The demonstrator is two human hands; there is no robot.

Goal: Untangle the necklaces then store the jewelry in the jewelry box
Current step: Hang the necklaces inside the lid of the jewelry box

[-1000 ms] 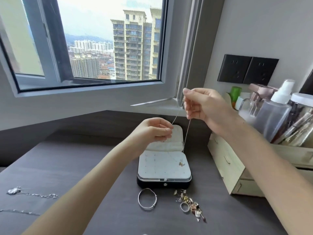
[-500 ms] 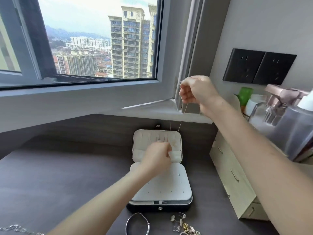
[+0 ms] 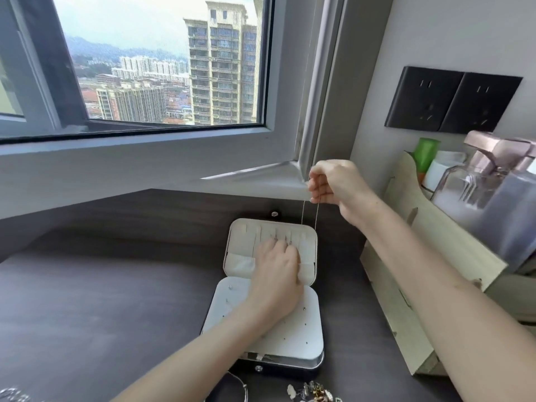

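Observation:
A small jewelry box [image 3: 304,338] lies open on the dark desk, its white lid [image 3: 240,236] folded back with slots and a pocket. A thin silver necklace [image 3: 316,219] hangs as two strands from my right hand [image 3: 333,184], which pinches it above the lid. My left hand [image 3: 278,265] rests on the lid, fingertips closed on the chain's lower end at the slots. A silver bangle [image 3: 245,387] and a small heap of rings and earrings [image 3: 313,393] lie in front of the box. Another chain [image 3: 11,395] shows at the bottom left edge.
A cream wooden organiser [image 3: 406,314] with drawers stands at the right, holding bottles [image 3: 493,192] and a green tube [image 3: 425,152]. Behind the box runs the grey window sill [image 3: 145,169]. Two black wall sockets [image 3: 452,100] sit above the organiser.
My left hand has dropped from mid-air onto the box lid with the chain's lower end. My right hand has lowered slightly. The view moved closer to the box.

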